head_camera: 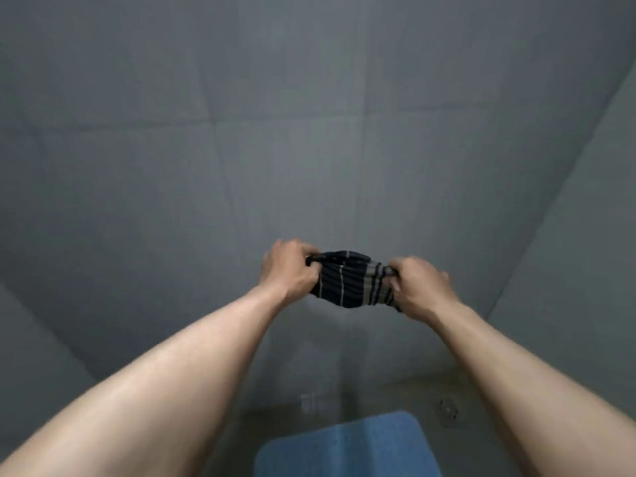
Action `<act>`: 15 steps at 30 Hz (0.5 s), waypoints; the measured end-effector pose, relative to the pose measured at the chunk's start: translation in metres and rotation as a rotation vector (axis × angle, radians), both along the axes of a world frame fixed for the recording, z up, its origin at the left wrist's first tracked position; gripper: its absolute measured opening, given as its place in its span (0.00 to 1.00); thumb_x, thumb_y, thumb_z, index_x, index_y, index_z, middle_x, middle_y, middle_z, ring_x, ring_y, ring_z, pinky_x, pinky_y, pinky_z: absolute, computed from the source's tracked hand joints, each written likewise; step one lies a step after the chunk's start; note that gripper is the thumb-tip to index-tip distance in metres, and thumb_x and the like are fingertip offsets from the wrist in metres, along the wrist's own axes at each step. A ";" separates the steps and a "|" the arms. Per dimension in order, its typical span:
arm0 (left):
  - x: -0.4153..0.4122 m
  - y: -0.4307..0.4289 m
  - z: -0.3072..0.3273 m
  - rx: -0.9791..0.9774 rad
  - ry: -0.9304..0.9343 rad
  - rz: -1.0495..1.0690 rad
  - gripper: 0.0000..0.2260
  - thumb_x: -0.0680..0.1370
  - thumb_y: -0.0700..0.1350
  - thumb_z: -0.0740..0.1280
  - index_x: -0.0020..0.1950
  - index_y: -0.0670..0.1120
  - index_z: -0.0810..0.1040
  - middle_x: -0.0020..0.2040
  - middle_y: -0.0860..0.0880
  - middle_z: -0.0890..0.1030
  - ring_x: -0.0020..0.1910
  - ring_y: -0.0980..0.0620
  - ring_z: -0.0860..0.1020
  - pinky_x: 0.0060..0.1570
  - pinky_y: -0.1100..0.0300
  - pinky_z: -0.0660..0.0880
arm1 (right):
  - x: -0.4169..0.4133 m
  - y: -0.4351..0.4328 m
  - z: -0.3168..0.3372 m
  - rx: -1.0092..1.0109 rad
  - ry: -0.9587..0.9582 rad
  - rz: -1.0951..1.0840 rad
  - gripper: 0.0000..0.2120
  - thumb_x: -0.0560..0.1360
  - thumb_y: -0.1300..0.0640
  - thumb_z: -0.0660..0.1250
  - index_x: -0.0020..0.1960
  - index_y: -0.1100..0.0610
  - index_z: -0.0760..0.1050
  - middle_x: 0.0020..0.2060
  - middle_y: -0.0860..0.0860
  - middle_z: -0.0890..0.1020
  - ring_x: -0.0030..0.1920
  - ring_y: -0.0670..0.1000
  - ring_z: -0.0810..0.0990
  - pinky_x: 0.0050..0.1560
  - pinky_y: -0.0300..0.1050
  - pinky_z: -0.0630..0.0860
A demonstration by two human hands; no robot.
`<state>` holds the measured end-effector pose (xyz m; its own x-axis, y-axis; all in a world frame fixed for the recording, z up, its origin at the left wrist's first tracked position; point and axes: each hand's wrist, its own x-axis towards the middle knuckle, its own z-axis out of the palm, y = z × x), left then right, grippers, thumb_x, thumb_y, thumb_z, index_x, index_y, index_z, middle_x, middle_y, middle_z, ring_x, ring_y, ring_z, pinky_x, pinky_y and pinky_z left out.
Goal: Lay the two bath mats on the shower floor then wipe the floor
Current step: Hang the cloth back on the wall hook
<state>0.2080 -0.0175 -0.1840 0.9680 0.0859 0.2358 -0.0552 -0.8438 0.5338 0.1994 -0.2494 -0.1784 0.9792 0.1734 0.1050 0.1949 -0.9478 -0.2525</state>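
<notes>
Trouble spot: your left hand (289,270) and right hand (418,287) each clench an end of the bunched striped cloth (347,280), held up before the wall (309,132). Below, the blue mat (344,445) lies on the shower floor (282,418); wiping near it could drag it crooked.

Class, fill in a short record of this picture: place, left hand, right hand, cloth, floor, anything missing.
place: shower, grey tiled wall
left hand: grips the cloth at its left end
right hand: grips its right end
cloth: dark with pale stripes, bunched, held in the air before the wall
floor: one blue mat lies flat; drain to its right
missing: second mat not in view
</notes>
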 end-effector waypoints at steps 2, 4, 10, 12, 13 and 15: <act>0.004 -0.036 0.050 -0.054 0.082 -0.079 0.11 0.71 0.50 0.67 0.50 0.55 0.85 0.44 0.53 0.86 0.48 0.51 0.83 0.50 0.57 0.79 | -0.010 -0.039 0.045 0.047 0.013 -0.053 0.10 0.78 0.55 0.60 0.38 0.50 0.67 0.48 0.53 0.80 0.55 0.59 0.78 0.53 0.56 0.71; 0.012 -0.070 0.094 -0.101 0.150 -0.199 0.07 0.73 0.46 0.72 0.51 0.52 0.86 0.45 0.53 0.86 0.48 0.53 0.83 0.49 0.60 0.79 | -0.015 -0.080 0.083 0.094 0.017 -0.109 0.13 0.78 0.55 0.61 0.35 0.49 0.65 0.43 0.51 0.79 0.53 0.60 0.78 0.51 0.55 0.73; 0.047 -0.170 0.189 -0.134 0.176 -0.495 0.04 0.74 0.48 0.75 0.48 0.51 0.85 0.45 0.52 0.85 0.46 0.55 0.81 0.46 0.63 0.75 | -0.021 -0.193 0.164 0.218 -0.032 -0.253 0.04 0.76 0.58 0.65 0.43 0.50 0.73 0.39 0.44 0.79 0.48 0.56 0.80 0.49 0.50 0.78; 0.062 -0.205 0.206 -0.109 0.162 -0.570 0.01 0.76 0.49 0.73 0.45 0.52 0.84 0.43 0.52 0.84 0.46 0.54 0.81 0.47 0.62 0.75 | -0.024 -0.220 0.186 0.222 -0.056 -0.307 0.04 0.77 0.56 0.66 0.51 0.50 0.77 0.45 0.46 0.78 0.49 0.54 0.79 0.46 0.45 0.74; 0.070 -0.222 0.213 -0.078 0.153 -0.604 0.03 0.76 0.49 0.73 0.42 0.52 0.83 0.42 0.52 0.84 0.45 0.53 0.81 0.46 0.61 0.74 | -0.024 -0.233 0.196 0.216 -0.057 -0.331 0.06 0.78 0.55 0.67 0.54 0.50 0.78 0.47 0.46 0.78 0.50 0.53 0.78 0.47 0.44 0.72; 0.087 -0.255 0.224 -0.023 0.130 -0.661 0.06 0.76 0.49 0.72 0.42 0.49 0.82 0.42 0.50 0.83 0.46 0.51 0.80 0.44 0.60 0.74 | -0.022 -0.258 0.215 0.190 -0.053 -0.390 0.07 0.77 0.54 0.68 0.55 0.49 0.79 0.50 0.49 0.80 0.52 0.53 0.79 0.49 0.43 0.73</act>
<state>0.2950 -0.2728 0.0403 0.8393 -0.5305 0.1192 -0.4901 -0.6431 0.5884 0.1771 -0.5073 0.0366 0.9600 -0.2356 0.1511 -0.1512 -0.8908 -0.4286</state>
